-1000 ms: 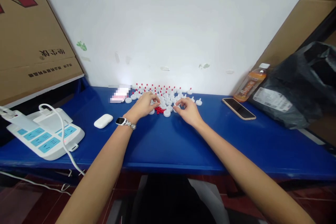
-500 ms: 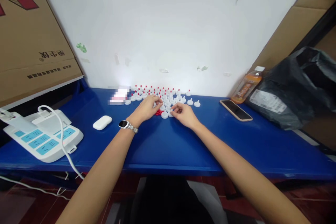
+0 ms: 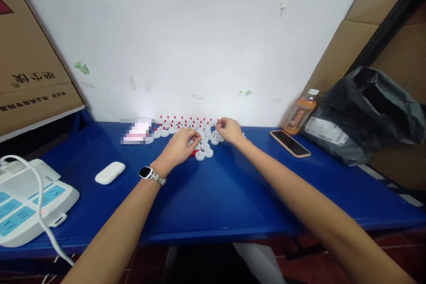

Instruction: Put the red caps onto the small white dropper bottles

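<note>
Many white nozzle caps (image 3: 200,155) stand clustered on the blue table (image 3: 206,195), the back ones topped with small red tips (image 3: 191,120). My left hand (image 3: 181,146), with a watch on its wrist, hovers at the front left of the cluster. Its thumb and fingers are pinched together; whatever is between them is too small to make out. Under it a small pile of loose red tips (image 3: 193,153) partly shows. At the back right of the cluster, my right hand (image 3: 230,129) has its fingertips closed beside a red tip, and hides some caps behind it.
A white earbud case (image 3: 110,173) and a white power strip (image 3: 36,204) with a cable lie at left. A phone (image 3: 290,143), an orange drink bottle (image 3: 300,113) and a black plastic bag (image 3: 359,111) are at right. A wall (image 3: 199,44) rises behind.
My right hand has moved from the front of the cluster to its back right. My left hand stays near the red pile. The camera view has shifted to the right.
</note>
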The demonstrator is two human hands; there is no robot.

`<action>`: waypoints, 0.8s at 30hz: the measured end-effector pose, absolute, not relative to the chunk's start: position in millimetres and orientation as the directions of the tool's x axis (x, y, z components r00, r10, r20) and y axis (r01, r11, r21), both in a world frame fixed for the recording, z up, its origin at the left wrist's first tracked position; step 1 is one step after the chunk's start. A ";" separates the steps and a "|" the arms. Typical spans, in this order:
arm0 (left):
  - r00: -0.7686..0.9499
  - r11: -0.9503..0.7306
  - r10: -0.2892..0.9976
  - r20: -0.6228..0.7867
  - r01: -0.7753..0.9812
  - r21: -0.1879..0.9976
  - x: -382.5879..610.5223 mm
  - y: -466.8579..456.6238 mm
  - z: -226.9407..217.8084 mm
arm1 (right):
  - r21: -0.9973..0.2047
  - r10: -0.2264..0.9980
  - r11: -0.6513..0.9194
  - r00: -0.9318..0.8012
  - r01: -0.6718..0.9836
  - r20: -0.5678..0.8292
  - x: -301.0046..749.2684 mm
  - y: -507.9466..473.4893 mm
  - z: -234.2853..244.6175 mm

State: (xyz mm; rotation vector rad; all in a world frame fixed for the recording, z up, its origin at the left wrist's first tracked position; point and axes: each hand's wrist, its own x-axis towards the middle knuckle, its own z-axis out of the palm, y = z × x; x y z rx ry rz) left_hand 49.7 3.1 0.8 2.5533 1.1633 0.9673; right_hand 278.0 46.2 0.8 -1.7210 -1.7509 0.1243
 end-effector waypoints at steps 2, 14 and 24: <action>0.481 -0.671 0.733 0.480 0.624 0.400 50.1 2.6 0.7 | -0.426 0.928 0.089 0.081 0.900 0.364 268.8 66.4 3.8; 0.459 -0.655 0.749 0.478 0.624 0.426 42.9 -2.2 2.8 | -0.459 0.903 0.119 0.096 0.881 0.420 238.1 82.5 9.7; 0.398 -0.656 0.741 0.541 0.601 0.456 47.1 -8.7 7.1 | -0.817 0.864 0.483 -0.019 0.316 0.503 243.2 -2.3 -1.3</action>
